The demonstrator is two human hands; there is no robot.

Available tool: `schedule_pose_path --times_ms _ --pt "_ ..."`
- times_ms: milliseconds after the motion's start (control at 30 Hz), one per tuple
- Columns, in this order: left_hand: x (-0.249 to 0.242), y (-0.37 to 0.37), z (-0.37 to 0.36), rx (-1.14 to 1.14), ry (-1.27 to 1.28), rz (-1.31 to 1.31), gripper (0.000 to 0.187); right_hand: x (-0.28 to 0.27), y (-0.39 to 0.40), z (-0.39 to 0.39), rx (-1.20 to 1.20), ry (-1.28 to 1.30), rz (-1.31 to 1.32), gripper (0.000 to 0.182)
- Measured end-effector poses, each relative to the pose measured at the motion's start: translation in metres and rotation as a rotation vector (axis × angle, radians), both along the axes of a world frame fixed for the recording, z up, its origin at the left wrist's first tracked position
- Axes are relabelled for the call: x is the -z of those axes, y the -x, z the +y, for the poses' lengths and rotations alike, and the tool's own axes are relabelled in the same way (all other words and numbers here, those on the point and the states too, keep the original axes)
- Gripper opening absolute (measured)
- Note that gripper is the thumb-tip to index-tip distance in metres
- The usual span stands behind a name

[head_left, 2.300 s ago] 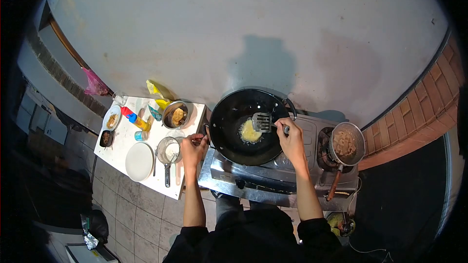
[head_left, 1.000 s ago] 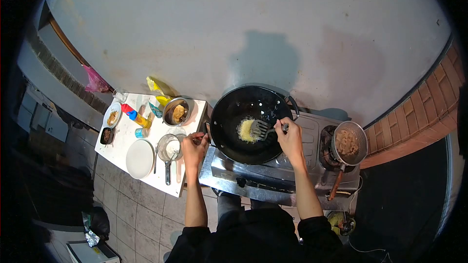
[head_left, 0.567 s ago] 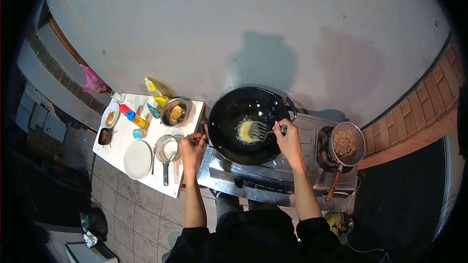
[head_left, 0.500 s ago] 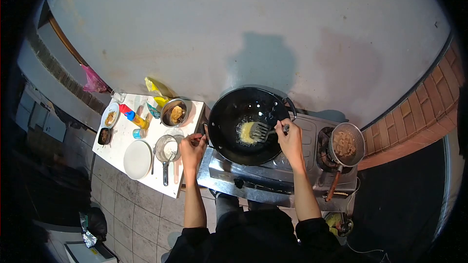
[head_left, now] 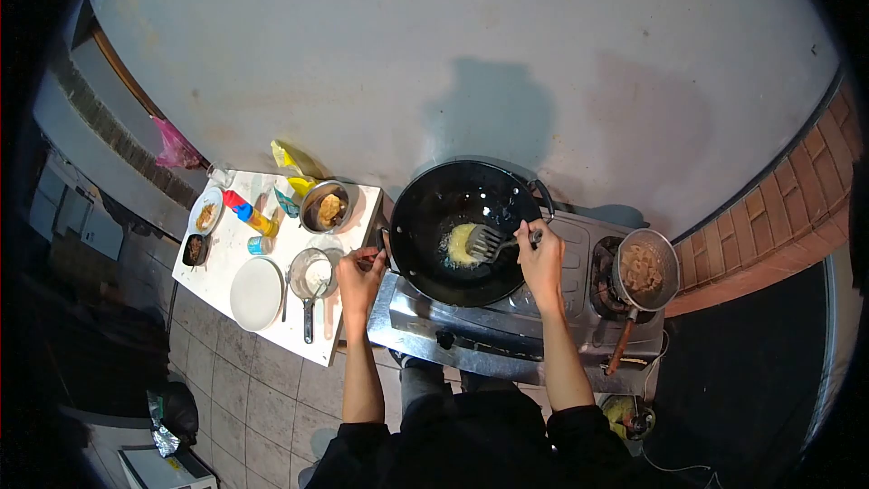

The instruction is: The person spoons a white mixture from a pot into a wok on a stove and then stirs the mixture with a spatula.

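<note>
- Left hand [head_left: 359,273] at centre frame, fingers curled tight round the wok [head_left: 463,231] handle; likely to steady the pan
- Right hand [head_left: 540,254] closed round the spatula [head_left: 489,240] handle; slotted blade rests at the right edge of the yellow patty [head_left: 460,244] in the wok's middle, probably to work under it
- Wok sits on a steel stove [head_left: 507,326]; saucepan [head_left: 644,269] on the right burner
- White table [head_left: 272,326] at left carries a plate [head_left: 257,293], bowls, bottles; grey wall above, tiled floor lower left

Beside your stove: the white table [head_left: 272,326] and the second burner.
On the table you have an empty white plate [head_left: 256,294], a red-capped bottle [head_left: 246,214], a steel bowl of food [head_left: 327,208] and a small saucepan [head_left: 311,277]; right, a long-handled pot [head_left: 644,269] sits on its burner.
</note>
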State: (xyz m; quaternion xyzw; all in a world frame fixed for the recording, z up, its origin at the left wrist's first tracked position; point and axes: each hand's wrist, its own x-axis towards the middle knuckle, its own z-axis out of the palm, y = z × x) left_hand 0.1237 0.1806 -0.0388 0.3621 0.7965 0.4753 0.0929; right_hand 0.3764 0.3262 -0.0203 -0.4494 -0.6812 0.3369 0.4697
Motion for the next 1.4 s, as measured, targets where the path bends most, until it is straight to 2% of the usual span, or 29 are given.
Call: schedule_pose_path --times_ms 67,133,300,433,533,600,800,833,933,1000,1133,1267,1333,1400 --pt "-0.001 0.000 0.000 0.007 0.000 -0.001 0.023 -0.001 0.004 -0.001 0.025 -0.006 0.028 0.022" --pt "-0.002 0.000 0.000 0.013 0.004 -0.018 0.023 -0.002 0.007 -0.005 -0.001 -0.128 0.004 0.023" --pt "-0.004 -0.001 0.001 0.008 0.008 0.001 0.024 -0.002 0.000 -0.005 -0.003 -0.074 -0.038 0.023" --pt "-0.001 0.000 0.001 -0.005 0.013 -0.004 0.024 0.004 0.000 -0.002 0.060 -0.058 0.026 0.024" --pt "0.001 0.000 0.001 0.005 -0.010 0.023 0.024 0.003 0.000 -0.003 0.044 -0.214 -0.090 0.024" --pt "-0.002 -0.001 0.000 0.005 0.001 0.029 0.024 0.003 -0.002 -0.007 0.012 -0.109 -0.082 0.025" --pt "0.000 0.002 0.001 0.014 0.020 0.053 0.025 0.000 0.006 -0.006 0.102 -0.034 0.026 0.023" --pt "-0.001 0.001 0.001 0.010 0.026 0.052 0.026 -0.004 0.009 -0.009 0.101 -0.091 0.005 0.023" --pt "-0.002 0.000 0.002 0.001 0.029 0.072 0.026 -0.006 0.004 -0.012 0.036 -0.041 -0.058 0.023" --pt "-0.007 -0.003 0.003 -0.014 0.046 0.070 0.026 -0.005 0.001 -0.010 0.072 0.040 0.032 0.024" --pt "-0.006 -0.001 0.007 -0.045 0.102 0.054 0.025 -0.007 0.012 -0.006 0.106 -0.065 0.034 0.025" --pt "-0.009 0.002 0.010 -0.062 0.142 0.051 0.026 -0.008 0.008 -0.006 0.017 -0.041 -0.030 0.026" --pt "-0.004 0.003 0.009 -0.043 0.102 0.095 0.026 -0.016 0.002 -0.010 0.039 0.092 0.056 0.026" --pt "0.001 0.004 0.010 -0.050 0.119 0.061 0.026 -0.014 0.002 -0.007 0.055 0.094 0.065 0.027"
